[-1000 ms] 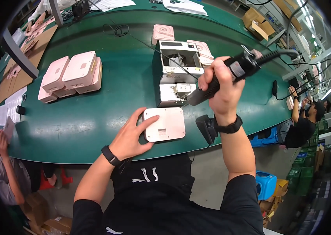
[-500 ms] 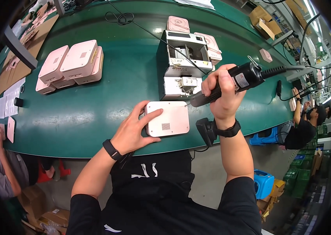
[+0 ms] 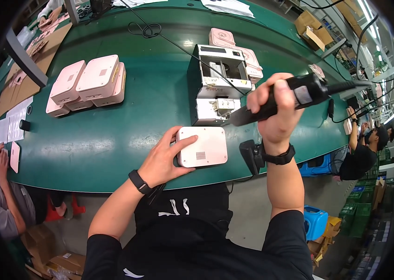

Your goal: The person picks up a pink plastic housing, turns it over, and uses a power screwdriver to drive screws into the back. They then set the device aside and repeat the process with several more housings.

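A pale pink box-shaped casing (image 3: 212, 144) lies on the green bench in front of me, with a small vent grid and screw holes on its upper face. My left hand (image 3: 165, 156) grips its left side, thumb along the near edge and a finger resting on top. My right hand (image 3: 278, 105) is wrapped round a black corded electric screwdriver (image 3: 306, 88), held tilted above the bench. The screwdriver's tip is apart from the casing, close to the front of a screw feeder (image 3: 206, 114); whether it touches the feeder I cannot tell.
Stacked pink casings (image 3: 96, 79) stand at the left. Behind the feeder are more pink parts (image 3: 248, 60). A black cable (image 3: 178, 44) crosses above the bench (image 3: 150, 112). Co-workers sit at far left and right; a blue stool (image 3: 316, 221) stands lower right.
The screwdriver has come away from the casing's far right corner, raised by my right hand to the feeder's front. My left hand keeps its grip on the casing. The whole view has shifted slightly.
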Demonstrator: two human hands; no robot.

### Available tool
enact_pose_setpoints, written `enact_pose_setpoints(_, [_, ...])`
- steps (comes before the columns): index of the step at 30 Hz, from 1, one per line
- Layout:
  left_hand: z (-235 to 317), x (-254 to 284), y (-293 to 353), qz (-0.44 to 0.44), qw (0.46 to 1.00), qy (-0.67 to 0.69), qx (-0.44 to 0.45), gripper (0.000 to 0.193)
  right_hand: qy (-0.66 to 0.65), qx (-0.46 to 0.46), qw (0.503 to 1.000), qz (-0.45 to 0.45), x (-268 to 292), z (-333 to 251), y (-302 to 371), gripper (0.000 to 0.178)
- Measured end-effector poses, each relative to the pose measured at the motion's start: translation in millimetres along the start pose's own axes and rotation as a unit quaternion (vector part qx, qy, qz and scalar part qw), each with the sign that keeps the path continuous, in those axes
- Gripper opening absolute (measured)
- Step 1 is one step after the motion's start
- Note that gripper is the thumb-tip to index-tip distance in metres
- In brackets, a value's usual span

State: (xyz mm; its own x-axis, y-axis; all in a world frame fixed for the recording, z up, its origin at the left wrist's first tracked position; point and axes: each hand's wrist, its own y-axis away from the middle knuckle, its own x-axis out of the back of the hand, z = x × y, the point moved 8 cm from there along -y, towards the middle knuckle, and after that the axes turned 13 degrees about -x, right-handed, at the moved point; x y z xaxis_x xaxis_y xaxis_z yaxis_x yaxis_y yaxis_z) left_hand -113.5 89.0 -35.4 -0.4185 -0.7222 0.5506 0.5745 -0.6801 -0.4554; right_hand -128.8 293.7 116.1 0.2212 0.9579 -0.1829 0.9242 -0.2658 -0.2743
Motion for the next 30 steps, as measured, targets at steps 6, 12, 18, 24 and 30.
enact_pose_setpoints(6, [-1,-8,-7,-0.009,1.000,0.001,0.001,0.078,0.051,0.026,0.998,0.016,-2,-3,-22,0.014])
enact_pose_setpoints(12, [-2,-13,-10,-0.013,1.000,0.006,0.011,0.078,0.025,-0.004,1.000,-0.017,-13,1,-6,0.016])
enact_pose_setpoints(18, [-2,-14,-13,-0.014,1.000,0.006,0.013,0.077,0.020,-0.002,0.999,-0.025,-17,23,-2,0.017])
enact_pose_setpoints(24, [-3,-14,-12,-0.005,1.000,0.005,0.007,0.077,0.000,-0.019,0.999,-0.027,-12,32,-3,0.018])
enact_pose_setpoints(30, [-3,-15,-14,-0.024,1.000,0.011,0.016,0.076,-0.012,-0.021,0.999,-0.031,-8,32,-1,0.017])
